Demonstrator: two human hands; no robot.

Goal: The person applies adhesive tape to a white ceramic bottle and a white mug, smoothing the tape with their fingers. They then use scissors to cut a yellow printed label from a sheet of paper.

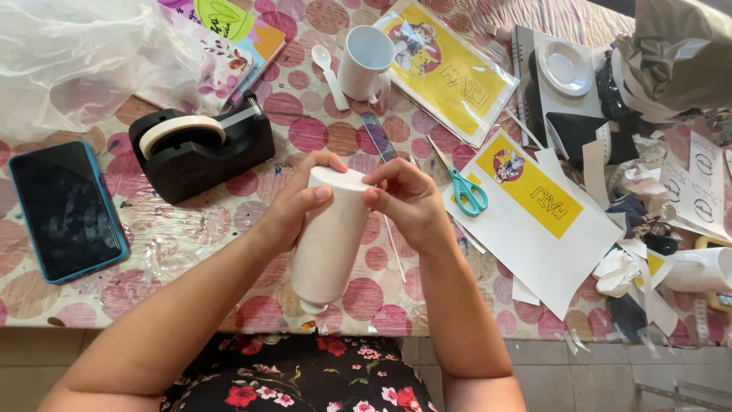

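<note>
My left hand and my right hand both grip a tall white cup-like cylinder wrapped in white paper, held over the table's front edge with its base tilted toward me. My left thumb presses on its side near the top. My right fingers curl over its upper rim. A black tape dispenser sits just left of my hands. Teal-handled scissors lie just right of them on a printed sheet with a yellow band.
A phone in a blue case lies at the left. A white mug and white spoon stand at the back, beside a yellow printed sheet. Paper scraps and another white mug crowd the right. A clear plastic bag sits back left.
</note>
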